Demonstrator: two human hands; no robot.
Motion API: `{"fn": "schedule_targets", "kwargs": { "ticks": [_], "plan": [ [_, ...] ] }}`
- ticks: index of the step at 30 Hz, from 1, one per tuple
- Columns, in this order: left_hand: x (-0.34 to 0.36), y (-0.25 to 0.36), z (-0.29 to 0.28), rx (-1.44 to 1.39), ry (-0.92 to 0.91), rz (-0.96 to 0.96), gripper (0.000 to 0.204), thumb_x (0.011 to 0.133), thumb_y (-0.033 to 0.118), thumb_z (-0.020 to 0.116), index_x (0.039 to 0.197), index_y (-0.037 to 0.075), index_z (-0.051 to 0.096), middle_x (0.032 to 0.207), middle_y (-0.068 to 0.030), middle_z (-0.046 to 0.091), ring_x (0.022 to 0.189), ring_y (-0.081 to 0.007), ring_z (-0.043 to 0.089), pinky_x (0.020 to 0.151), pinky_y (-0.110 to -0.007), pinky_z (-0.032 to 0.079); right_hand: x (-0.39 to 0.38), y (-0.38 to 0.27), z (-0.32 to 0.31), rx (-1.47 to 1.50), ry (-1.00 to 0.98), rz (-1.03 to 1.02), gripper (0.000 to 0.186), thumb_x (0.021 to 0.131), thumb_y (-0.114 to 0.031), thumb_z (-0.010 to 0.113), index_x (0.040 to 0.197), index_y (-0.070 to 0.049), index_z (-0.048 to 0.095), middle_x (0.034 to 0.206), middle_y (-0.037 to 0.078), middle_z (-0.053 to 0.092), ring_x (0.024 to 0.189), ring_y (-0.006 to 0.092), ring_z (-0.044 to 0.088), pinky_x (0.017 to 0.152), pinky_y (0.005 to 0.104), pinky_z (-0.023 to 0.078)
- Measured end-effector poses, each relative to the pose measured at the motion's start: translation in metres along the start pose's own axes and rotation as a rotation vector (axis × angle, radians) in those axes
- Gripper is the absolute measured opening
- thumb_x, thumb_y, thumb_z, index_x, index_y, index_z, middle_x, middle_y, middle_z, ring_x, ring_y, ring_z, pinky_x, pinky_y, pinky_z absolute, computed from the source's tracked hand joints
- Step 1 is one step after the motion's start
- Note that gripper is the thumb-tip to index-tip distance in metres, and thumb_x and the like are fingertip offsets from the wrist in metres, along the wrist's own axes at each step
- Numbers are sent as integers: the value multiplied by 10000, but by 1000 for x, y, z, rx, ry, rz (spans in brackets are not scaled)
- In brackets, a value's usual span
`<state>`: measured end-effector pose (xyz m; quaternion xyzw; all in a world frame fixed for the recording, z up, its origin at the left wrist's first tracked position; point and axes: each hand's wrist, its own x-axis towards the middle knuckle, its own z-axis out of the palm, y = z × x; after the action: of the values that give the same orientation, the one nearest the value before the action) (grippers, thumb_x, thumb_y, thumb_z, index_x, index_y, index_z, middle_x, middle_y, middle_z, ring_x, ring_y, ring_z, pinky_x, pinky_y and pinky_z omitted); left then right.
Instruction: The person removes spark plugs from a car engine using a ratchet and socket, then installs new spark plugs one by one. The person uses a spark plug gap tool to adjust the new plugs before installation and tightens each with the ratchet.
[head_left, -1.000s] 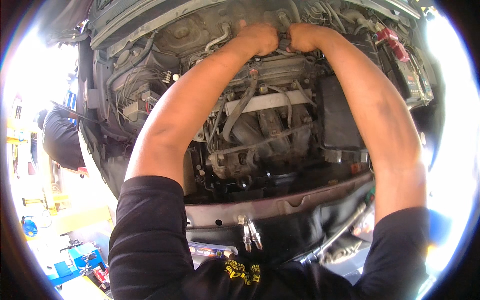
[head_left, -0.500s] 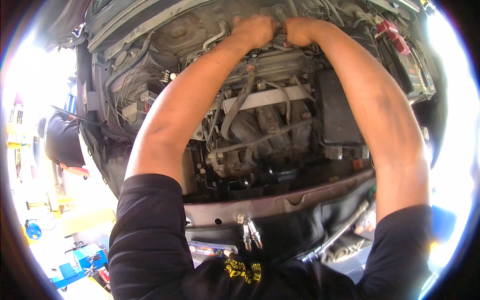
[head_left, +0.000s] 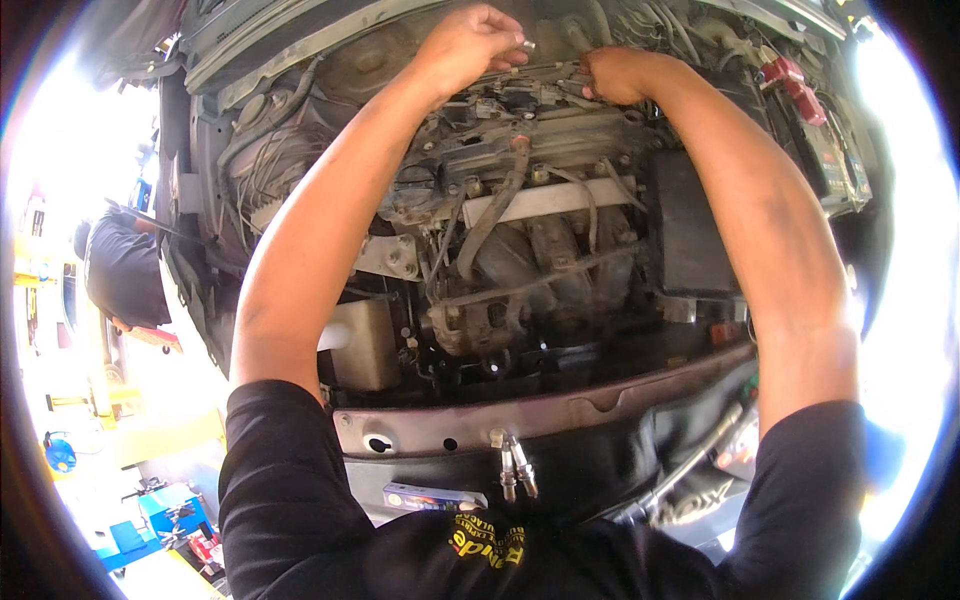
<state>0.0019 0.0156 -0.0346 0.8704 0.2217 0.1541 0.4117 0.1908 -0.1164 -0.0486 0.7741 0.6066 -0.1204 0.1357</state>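
Workshop (head_left: pixel 190 425) on the left is mostly blown out by glare. Car (head_left: pixel 265 62) fills the middle, engine space uncovered. Another person (head_left: pixel 125 265) in a dark shirt is off left, well apart. Dirty engine (head_left: pixel 545 255) is the main surface: uneven, hoses and dark gaps all over. Purplish front rail (head_left: pixel 580 408) crosses below it, black panel (head_left: pixel 590 470) nearer the body. Black box (head_left: pixel 690 225) right of the engine, battery (head_left: pixel 840 165) past it. Long metal bar (head_left: pixel 700 450) slants at lower right.

Right hand (head_left: pixel 622 75) is low at the engine's back edge, fingers curled in; can't tell what it grips, if anything. Left hand (head_left: pixel 475 45) is near it, above the same edge, thumb and fingertips closed on a small metal piece (head_left: pixel 528 45), exact kind too small to tell. Small box (head_left: pixel 432 497) lies on the panel; two spark plugs (head_left: pixel 508 475) side by side just right of it.

Doing it well, my judgement: firm fingertip pinch, since a piece dropped into these gaps would likely be hard to recover. Right hand best braced on solid metal, not hoses. Slow, small wrist moves; forearms wide for a clear view.
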Motion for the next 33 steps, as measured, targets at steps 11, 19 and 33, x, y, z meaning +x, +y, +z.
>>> {"fn": "schedule_targets", "kwargs": {
  "ticks": [11,19,33],
  "plan": [
    [-81,9,-21,-399,-120,-133,278,949,215,534,1024,5,700,974,-42,616,790,-133,527,720,-289,483,-1,10,4,66,65,-41,422,974,-326,600,1273,-34,546,1233,203,612,1170,375,576,980,485,464],
    [-124,20,-33,121,-313,-71,427,927,361,556,1141,12,677,1047,-184,685,949,-270,636,810,-408,490,-2,3,4,-13,51,-11,481,934,-350,613,1290,-34,543,1256,211,605,1192,377,573,995,486,461],
    [69,-7,73,707,-416,43,449,947,292,439,1283,59,625,1340,-171,596,1213,-307,588,1009,-451,448,11,-19,5,-30,91,158,704,790,-477,718,1313,-29,567,1342,185,589,1242,349,563,1019,503,450]
  ]
}}
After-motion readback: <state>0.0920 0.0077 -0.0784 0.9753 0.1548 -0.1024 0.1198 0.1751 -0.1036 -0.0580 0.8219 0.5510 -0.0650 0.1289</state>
